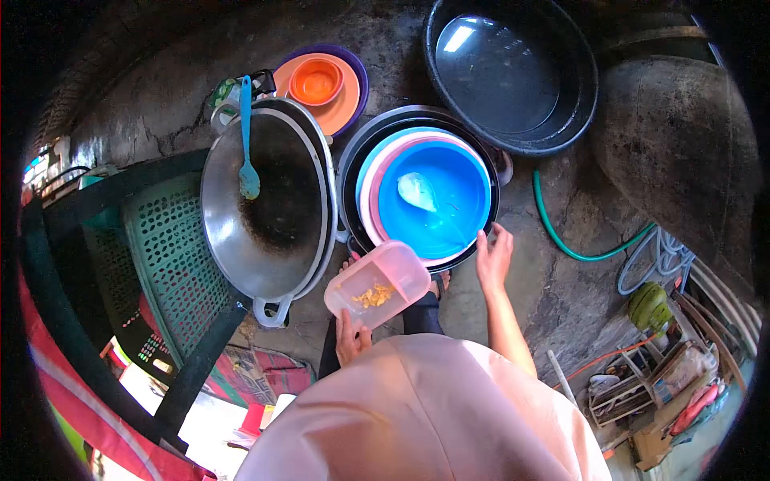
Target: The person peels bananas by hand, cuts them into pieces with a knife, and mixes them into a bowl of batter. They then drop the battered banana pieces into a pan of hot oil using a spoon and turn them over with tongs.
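Note:
My left hand [350,337] grips the near edge of a pink translucent food container [411,276] with a divider. Yellow-brown food scraps [374,296] lie in its larger compartment. My right hand [495,260] holds nothing; its fingers are apart beside the near right rim of the stacked basins. A blue basin [473,196] is on top of the stack, with some liquid and a whitish rounded thing [417,191] inside. Beneath it are pink and white basins, then a black one [353,160]. The container's far end overlaps the stack's near rim from my view.
Left of the stack stands a large metal wok [220,224] with a blue spoon [246,136] across it. Orange dishes [317,80] and a wide black basin [513,132] lie beyond. A green hose [553,232] curves on the right; a green perforated panel [172,232] stands left.

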